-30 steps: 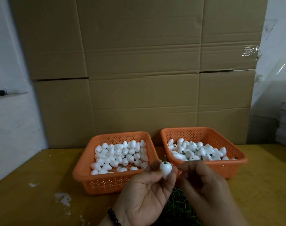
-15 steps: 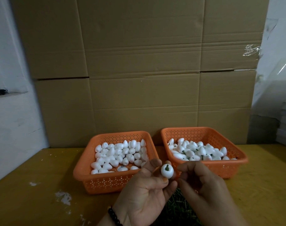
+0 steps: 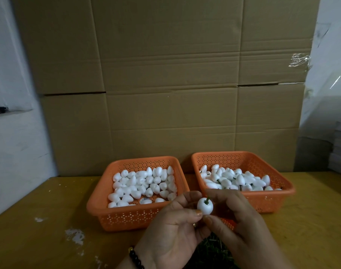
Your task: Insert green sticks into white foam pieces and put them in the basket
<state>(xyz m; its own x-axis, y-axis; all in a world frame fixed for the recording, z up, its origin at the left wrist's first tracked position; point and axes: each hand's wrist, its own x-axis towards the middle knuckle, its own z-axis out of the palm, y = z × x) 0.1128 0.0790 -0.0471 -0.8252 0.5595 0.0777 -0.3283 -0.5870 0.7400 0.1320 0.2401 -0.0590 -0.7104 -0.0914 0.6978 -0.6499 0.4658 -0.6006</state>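
Left hand (image 3: 171, 228) pinching white foam piece (image 3: 204, 206) between thumb and fingers, green stick (image 3: 207, 199) poking out, right hand (image 3: 241, 228) curling fingertips around its far side.

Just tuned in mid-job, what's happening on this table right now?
A person holds one white foam piece between both hands in front of the baskets. The left hand pinches it between thumb and fingers, and the right hand touches it from the other side. A green stick already pokes out of its top. The left basket holds plain foam pieces; the right basket holds pieces with sticks in them. A pile of green sticks lies on the table below the hands. This piece is not yet in a basket.
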